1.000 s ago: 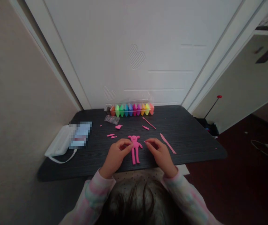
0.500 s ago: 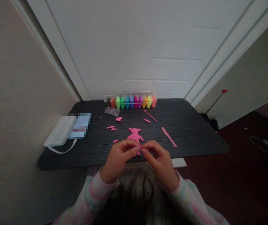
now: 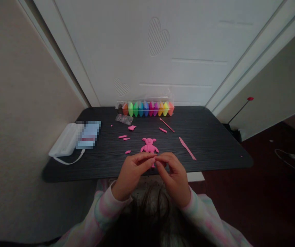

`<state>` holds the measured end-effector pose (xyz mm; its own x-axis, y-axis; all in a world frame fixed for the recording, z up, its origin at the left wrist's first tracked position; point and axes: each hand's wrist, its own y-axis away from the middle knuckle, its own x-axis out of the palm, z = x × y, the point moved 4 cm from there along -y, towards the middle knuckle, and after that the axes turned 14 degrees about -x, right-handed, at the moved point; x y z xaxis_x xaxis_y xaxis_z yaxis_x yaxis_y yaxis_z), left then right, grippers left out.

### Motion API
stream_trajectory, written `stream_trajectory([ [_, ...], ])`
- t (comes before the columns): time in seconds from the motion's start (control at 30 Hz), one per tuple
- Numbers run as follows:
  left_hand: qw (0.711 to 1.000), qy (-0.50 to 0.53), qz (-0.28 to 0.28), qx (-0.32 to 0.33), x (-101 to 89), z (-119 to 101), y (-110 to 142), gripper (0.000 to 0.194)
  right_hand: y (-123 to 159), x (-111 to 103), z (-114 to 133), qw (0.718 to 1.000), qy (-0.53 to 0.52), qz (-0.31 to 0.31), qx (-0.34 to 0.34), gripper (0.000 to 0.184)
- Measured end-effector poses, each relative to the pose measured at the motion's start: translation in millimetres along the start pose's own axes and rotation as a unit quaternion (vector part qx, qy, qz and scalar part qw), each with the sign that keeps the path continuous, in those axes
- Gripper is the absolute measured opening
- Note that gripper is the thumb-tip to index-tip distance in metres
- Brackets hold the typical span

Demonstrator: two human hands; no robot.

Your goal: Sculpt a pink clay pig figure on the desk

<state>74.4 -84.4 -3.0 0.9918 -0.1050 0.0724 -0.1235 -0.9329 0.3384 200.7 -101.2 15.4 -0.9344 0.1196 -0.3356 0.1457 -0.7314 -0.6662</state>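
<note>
Holding left hand (image 3: 133,174) and right hand (image 3: 175,177) fingertip-to-fingertip at near edge of desk (image 3: 219,145), apparently pinching a tiny pink bit (image 3: 155,159). Having pink figure (image 3: 149,148) on desk, already with head and arms; loose pink pieces (image 3: 132,128) unattached.

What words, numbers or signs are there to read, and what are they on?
None that I can read.
Blue patch by the white box: blurred into squares; any words are hidden.
Colourful pack: too small and blurred to tell if there's print.
Small wrapper: also too small and blurred to tell.
Door: two striped hearts and some lines, no letters that I can see.
</note>
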Motion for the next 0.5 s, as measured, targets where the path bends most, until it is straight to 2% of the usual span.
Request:
stream_trajectory([
  [0.5, 1.000, -0.029, -0.005, -0.011, 1.8, -2, -1, 0.014, 9, 1, -11, 0.996, -0.060, -0.047, 0.037, 0.016],
])
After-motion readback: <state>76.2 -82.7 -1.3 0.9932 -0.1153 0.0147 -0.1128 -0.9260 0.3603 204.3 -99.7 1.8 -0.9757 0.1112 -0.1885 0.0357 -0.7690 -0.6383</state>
